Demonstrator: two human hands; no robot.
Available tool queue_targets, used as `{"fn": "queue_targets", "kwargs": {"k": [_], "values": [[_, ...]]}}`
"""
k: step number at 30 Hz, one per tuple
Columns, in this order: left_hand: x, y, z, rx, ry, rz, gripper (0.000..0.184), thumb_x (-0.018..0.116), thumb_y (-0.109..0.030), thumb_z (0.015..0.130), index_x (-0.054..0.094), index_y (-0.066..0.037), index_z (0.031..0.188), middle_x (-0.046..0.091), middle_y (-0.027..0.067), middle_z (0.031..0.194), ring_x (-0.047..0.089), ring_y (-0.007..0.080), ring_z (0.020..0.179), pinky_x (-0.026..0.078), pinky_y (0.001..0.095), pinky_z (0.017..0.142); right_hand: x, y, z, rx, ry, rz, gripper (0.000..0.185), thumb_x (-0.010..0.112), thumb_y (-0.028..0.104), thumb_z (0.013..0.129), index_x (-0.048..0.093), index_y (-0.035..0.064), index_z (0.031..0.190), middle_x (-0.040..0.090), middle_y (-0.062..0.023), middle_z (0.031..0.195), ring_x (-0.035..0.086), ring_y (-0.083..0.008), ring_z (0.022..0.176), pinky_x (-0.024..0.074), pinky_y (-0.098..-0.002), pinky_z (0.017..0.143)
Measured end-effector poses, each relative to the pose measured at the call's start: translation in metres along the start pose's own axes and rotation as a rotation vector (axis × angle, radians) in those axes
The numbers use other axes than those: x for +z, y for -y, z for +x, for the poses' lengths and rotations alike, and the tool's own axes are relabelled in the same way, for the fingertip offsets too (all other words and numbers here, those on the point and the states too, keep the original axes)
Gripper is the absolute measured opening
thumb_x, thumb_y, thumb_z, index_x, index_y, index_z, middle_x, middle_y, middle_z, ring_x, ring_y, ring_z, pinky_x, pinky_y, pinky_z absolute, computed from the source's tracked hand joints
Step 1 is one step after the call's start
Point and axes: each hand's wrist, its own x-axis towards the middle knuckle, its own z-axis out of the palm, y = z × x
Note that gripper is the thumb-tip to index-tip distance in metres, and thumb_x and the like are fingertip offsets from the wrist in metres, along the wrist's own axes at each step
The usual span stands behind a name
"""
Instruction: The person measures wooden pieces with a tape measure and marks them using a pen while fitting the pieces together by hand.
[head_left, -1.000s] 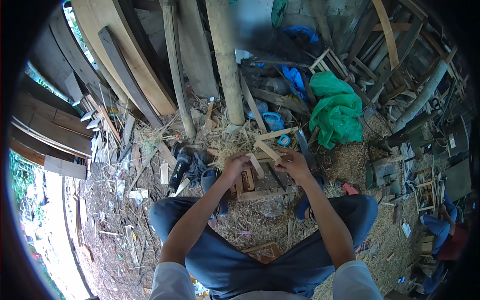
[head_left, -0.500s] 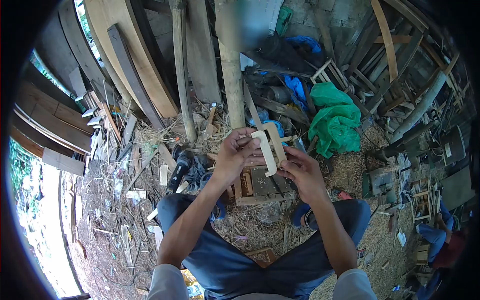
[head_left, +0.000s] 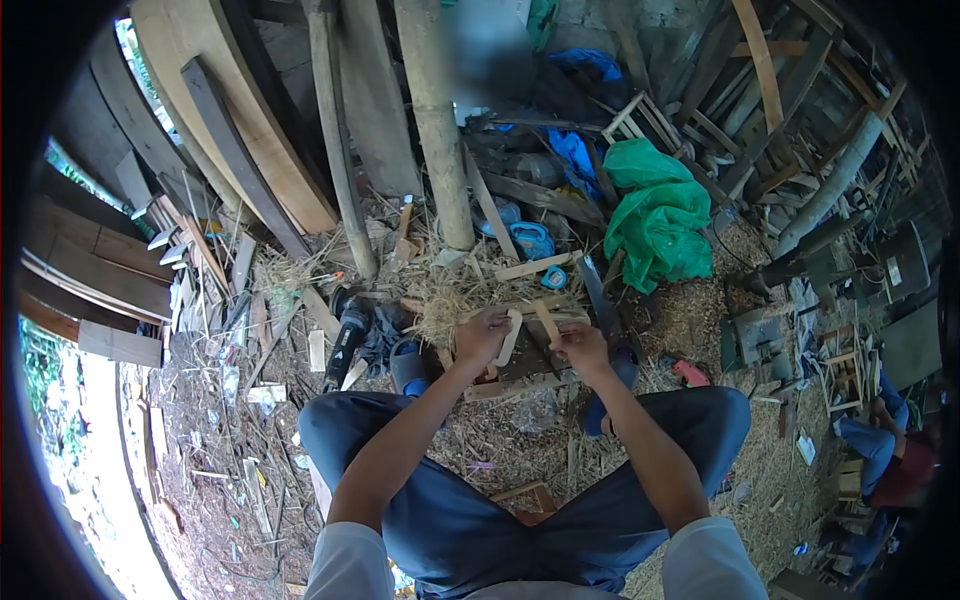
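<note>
head: wood pieces in hands

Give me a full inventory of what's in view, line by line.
Pale wood piece: one, cream, left hand
Tan wood piece: one, tan, right hand
Tape measure: one, blue, beyond hands
Power tool: one, black, left of feet
Red tool: one, right of feet
Plastic sheet: one, green, upper right
Bamboo post: one, tan, top centre
Planks: several, brown, upper left
Scraps and shavings: uncountable, mostly tan, ground
Another person: one, red top, far right
Hands: two, centre
Legs: two, dark blue trousers, below hands
</note>
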Motion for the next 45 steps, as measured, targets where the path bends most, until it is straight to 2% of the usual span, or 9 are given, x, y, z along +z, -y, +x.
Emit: {"fn": "queue_targets", "kwargs": {"k": [6, 8, 11, 14, 23, 26, 31, 39, 45], "values": [[0.019, 0.022, -0.012, 0.082, -0.009, 0.325, 0.027, 0.065, -0.010, 0.080, 0.063, -0.001, 0.105, 0.069, 0.0116, 0.091, 0.067, 0.0187, 0.083, 0.053, 0.0300, 0.075, 0.005, -0.044, 0.003, -0.167, -0.053, -0.311, 0.011, 0.061, -0.001, 0.079, 0.062, -0.0035, 0.089, 0.065, -0.0167, 0.080, 0.065, -0.0233, 0.068, 0.0516, -0.0371, 0.056], [0.023, 0.023, -0.011, 0.082, 0.003, 0.328, 0.027, 0.066, -0.010, 0.079, 0.063, -0.002, 0.105, 0.069, 0.0114, 0.089, 0.067, 0.0197, 0.082, 0.053, 0.0300, 0.074, 0.006, -0.041, -0.005, -0.424, -0.183, -0.787, 0.017, 0.062, 0.004, 0.079, 0.058, 0.0005, 0.095, 0.062, -0.0194, 0.087, 0.065, -0.0299, 0.077, 0.0525, -0.0417, 0.061], [0.024, 0.029, -0.007, 0.163, 0.013, 0.390, 0.027, 0.067, -0.010, 0.078, 0.063, -0.003, 0.104, 0.068, 0.0115, 0.088, 0.067, 0.0221, 0.082, 0.053, 0.0316, 0.073, 0.018, -0.008, -0.032, -0.237, -0.128, -1.083, 0.028, 0.064, 0.009, 0.078, 0.051, 0.0024, 0.102, 0.059, -0.0197, 0.094, 0.063, -0.0343, 0.084, 0.0533, -0.0423, 0.064], [0.027, 0.021, -0.014, 0.255, 0.010, 0.498, 0.031, 0.066, -0.006, 0.076, 0.060, -0.002, 0.106, 0.065, 0.0148, 0.093, 0.064, 0.0292, 0.087, 0.052, 0.0376, 0.075, 0.018, -0.020, -0.039, -0.331, -0.072, -1.170, 0.035, 0.064, 0.011, 0.079, 0.046, 0.0018, 0.107, 0.058, -0.0209, 0.097, 0.063, -0.0366, 0.085, 0.0537, -0.0430, 0.065], [0.016, 0.023, -0.029, 0.421, 0.015, 0.687, 0.052, 0.067, -0.003, 0.070, 0.048, -0.006, 0.119, 0.062, 0.0143, 0.098, 0.057, 0.0370, 0.099, 0.045, 0.0431, 0.088, 0.023, -0.011, -0.043, -0.249, 0.051, -1.077, 0.024, 0.061, 0.007, 0.078, 0.050, -0.0066, 0.095, 0.061, -0.0255, 0.082, 0.063, -0.0429, 0.080, 0.0532, -0.0483, 0.067], [0.012, 0.021, -0.023, 0.479, 0.043, 0.694, 0.051, 0.068, -0.003, 0.069, 0.047, -0.007, 0.115, 0.062, 0.0148, 0.097, 0.058, 0.0377, 0.096, 0.045, 0.0447, 0.086, 0.017, 0.015, -0.042, -0.087, 0.001, -0.927, 0.027, 0.061, 0.008, 0.079, 0.051, -0.0109, 0.097, 0.058, -0.0282, 0.095, 0.062, -0.0421, 0.081, 0.0532, -0.0468, 0.069], [0.014, 0.024, -0.025, 0.528, 0.137, 0.782, 0.055, 0.062, -0.003, 0.073, 0.040, -0.002, 0.124, 0.056, 0.0184, 0.108, 0.051, 0.0347, 0.107, 0.041, 0.0473, 0.092, 0.006, 0.002, -0.027, -0.277, -0.067, -0.894, 0.028, 0.058, 0.011, 0.082, 0.051, -0.0086, 0.102, 0.057, -0.0273, 0.095, 0.061, -0.0434, 0.078, 0.0522, -0.0483, 0.065], [0.015, 0.021, -0.024, 0.478, 0.130, 0.878, 0.033, 0.071, -0.016, 0.071, 0.062, -0.008, 0.102, 0.055, 0.0090, 0.111, 0.050, 0.0286, 0.110, 0.039, 0.0424, 0.096, 0.020, -0.015, -0.025, -0.257, -0.041, -1.145, 0.036, 0.059, 0.016, 0.084, 0.050, -0.0050, 0.112, 0.058, -0.0245, 0.098, 0.064, -0.0385, 0.075, 0.0557, -0.0446, 0.063], [0.015, 0.009, -0.026, 0.526, 0.035, 0.830, 0.035, 0.071, -0.020, 0.075, 0.061, -0.009, 0.107, 0.059, 0.0096, 0.104, 0.056, 0.0285, 0.100, 0.043, 0.0396, 0.089, 0.015, -0.012, -0.018, -0.206, -0.171, -0.921, 0.029, 0.066, 0.017, 0.074, 0.057, -0.0043, 0.091, 0.063, -0.0193, 0.079, 0.065, -0.0372, 0.074, 0.0528, -0.0419, 0.065]]}}
